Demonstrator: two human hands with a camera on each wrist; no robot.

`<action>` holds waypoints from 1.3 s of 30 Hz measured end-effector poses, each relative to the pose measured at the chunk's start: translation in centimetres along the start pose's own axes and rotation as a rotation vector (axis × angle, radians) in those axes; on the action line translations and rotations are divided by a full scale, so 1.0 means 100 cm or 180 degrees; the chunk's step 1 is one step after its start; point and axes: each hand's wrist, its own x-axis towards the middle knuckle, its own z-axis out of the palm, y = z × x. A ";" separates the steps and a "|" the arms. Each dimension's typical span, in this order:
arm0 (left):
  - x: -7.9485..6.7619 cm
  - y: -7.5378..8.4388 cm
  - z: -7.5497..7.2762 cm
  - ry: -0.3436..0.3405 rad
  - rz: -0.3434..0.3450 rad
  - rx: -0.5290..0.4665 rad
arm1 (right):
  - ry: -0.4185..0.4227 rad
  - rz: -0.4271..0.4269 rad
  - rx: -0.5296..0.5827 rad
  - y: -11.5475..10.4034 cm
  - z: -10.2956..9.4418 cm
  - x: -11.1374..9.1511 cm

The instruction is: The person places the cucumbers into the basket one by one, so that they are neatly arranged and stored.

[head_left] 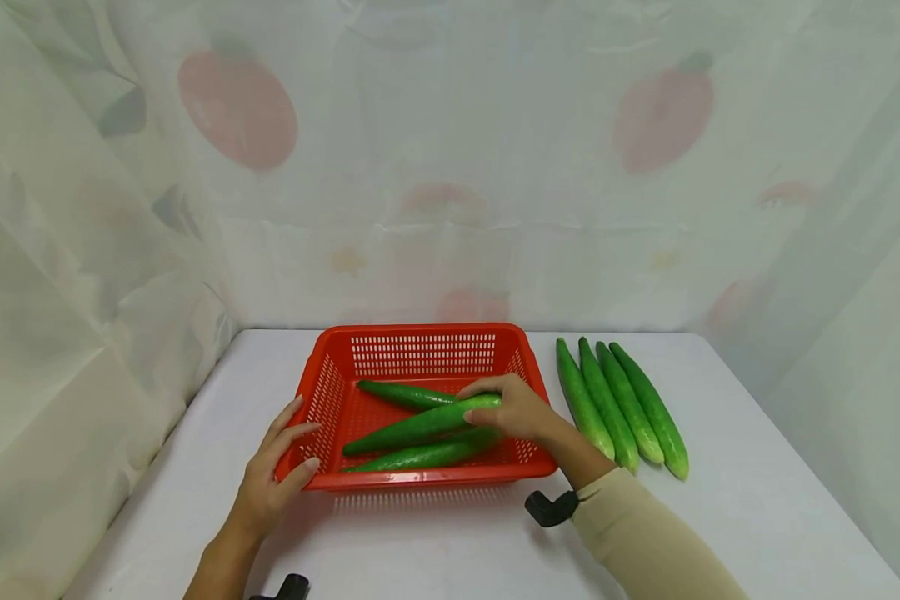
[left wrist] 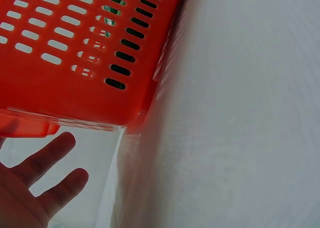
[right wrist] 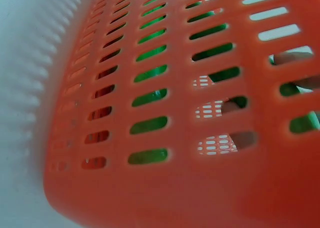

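A red plastic basket (head_left: 420, 478) with slotted walls stands on the table. Three long green cucumbers are inside it. My right hand (head_left: 516, 407) reaches over the front right and grips the paler right end of the middle cucumber (head_left: 412, 429). Behind it lies another cucumber (head_left: 401, 393), its right end hidden by the hand. A third cucumber (head_left: 427, 455) rests along the front wall. My left hand (head_left: 266, 479) is at the basket's left rim, its fingers spread and extended. In the left wrist view, two straight fingers (left wrist: 47, 155) show just below the rim.
Several more cucumbers (head_left: 622, 408) lie side by side on the white table (head_left: 750, 467), right of the basket. A pale curtain (head_left: 450, 167) with faded fruit prints hangs behind the table, and more sheeting hangs along the left and right sides.
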 end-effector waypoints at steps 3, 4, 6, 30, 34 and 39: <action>0.000 0.000 0.000 -0.0013 0.0019 -0.0013 | 0.0075 0.0007 0.0017 -0.009 -0.001 -0.003; 0.000 0.000 0.000 -0.0018 0.0029 -0.0023 | 0.0097 0.0001 0.0015 -0.014 -0.002 -0.005; 0.000 -0.001 0.000 -0.0016 0.0044 -0.0043 | 0.0127 -0.0062 -0.0009 -0.025 -0.003 -0.010; -0.001 0.000 0.001 0.0021 -0.0010 -0.0027 | 0.0745 -0.0324 0.0514 0.002 -0.007 -0.017; -0.002 0.000 0.002 0.0013 0.0016 -0.0029 | 0.0872 -0.0446 0.0576 0.002 -0.010 -0.025; -0.001 0.001 0.001 0.0011 0.0013 -0.0055 | 0.0958 -0.0655 0.0570 0.000 -0.015 -0.034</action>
